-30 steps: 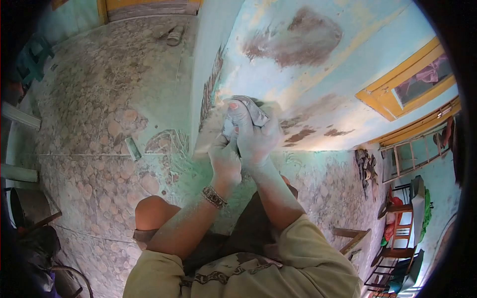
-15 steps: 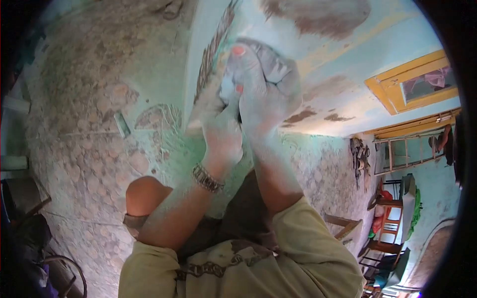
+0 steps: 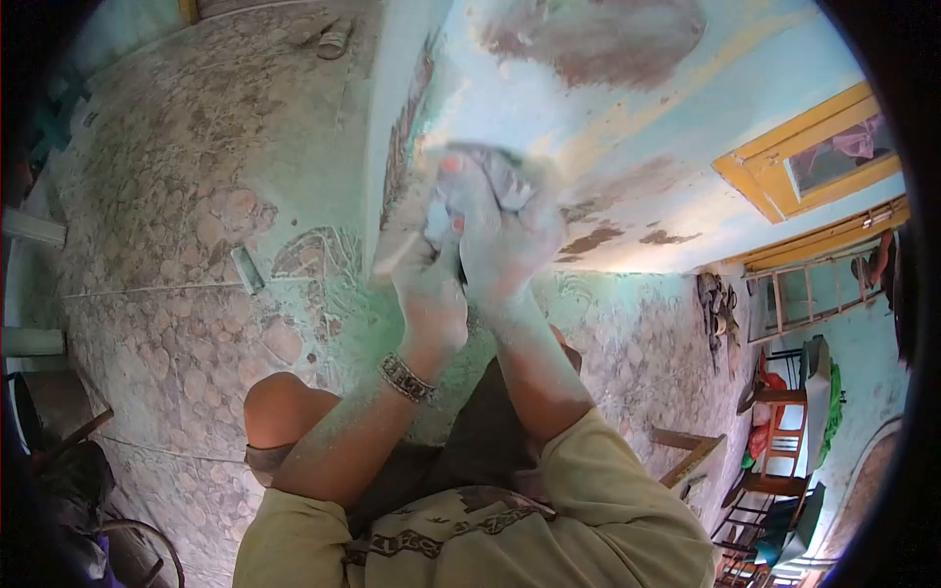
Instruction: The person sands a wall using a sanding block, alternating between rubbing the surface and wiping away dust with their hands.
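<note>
Pressed together in front of the patchy blue-white wall (image 3: 534, 108), both my hands are coated in pale dust. My left hand (image 3: 431, 284), below a wrist with a metal-link band (image 3: 407, 380), is closed close to the lower corner of the wall. Up against it, my right hand (image 3: 505, 220) is curled with its fingers folded and blurred by motion. A dark edge shows above the right knuckles and a dark sliver between the palms. I cannot tell what the hands grip, as the fingers cover most of it.
Pale dust lies on the stone-patterned floor (image 3: 176, 343) around my knees. A small light block (image 3: 248, 269) rests on it to the left, with sandals (image 3: 335, 39) farther off. At right are a yellow window frame (image 3: 774, 176), a ladder (image 3: 809, 299) and stacked chairs (image 3: 779, 441).
Both hands have moved together down along the wall, closer to my body. The view has shifted slightly, showing more of the sandals.
</note>
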Available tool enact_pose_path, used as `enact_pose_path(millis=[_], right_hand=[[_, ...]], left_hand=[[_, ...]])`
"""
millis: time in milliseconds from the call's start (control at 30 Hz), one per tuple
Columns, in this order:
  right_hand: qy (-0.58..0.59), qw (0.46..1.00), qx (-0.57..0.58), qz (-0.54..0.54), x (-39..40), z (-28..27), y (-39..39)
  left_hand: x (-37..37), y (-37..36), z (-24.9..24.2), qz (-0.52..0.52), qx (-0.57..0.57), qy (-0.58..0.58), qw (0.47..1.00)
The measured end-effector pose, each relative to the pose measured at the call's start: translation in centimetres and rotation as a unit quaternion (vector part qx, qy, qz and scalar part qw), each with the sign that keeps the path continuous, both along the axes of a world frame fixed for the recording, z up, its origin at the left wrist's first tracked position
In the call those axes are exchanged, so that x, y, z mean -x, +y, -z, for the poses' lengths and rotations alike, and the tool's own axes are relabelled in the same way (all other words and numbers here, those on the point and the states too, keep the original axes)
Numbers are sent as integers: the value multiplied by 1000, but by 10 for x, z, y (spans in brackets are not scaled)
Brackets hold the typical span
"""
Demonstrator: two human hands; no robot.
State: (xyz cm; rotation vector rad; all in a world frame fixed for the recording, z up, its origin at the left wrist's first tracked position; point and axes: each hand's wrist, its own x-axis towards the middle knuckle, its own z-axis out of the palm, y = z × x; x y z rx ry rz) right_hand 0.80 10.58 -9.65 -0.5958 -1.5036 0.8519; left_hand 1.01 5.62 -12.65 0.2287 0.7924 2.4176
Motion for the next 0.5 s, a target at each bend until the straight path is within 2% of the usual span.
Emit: enact_pose_path(millis=[33,100,167,233,267,367,467,500], right_hand=[[-8,1000,8,13,-1,-3,4],[-27,999,26,27,6,-45,-6],[-33,998,36,27,4,-20,-2],[-63,997,10,51,-8,21,7],[-97,994,-45,36,-9,0,2],[-25,999,44,21,2,-38,-6],[-76,985,-101,117,0,-27,-5],[-80,993,-63,61,-7,-19,2]], left_hand=[[6,1,-5,25,-8,-11,1000],[9,-1,-3,48,-22,-26,998],[12,1,6,51,-42,-14,998],[2,-1,8,15,8,-1,1000],[2,0,6,19,15,-6,1000],[13,-2,-4,74,10,-57,996],[5,8,-3,0,-11,-52,999],[3,9,5,22,24,-35,999]])
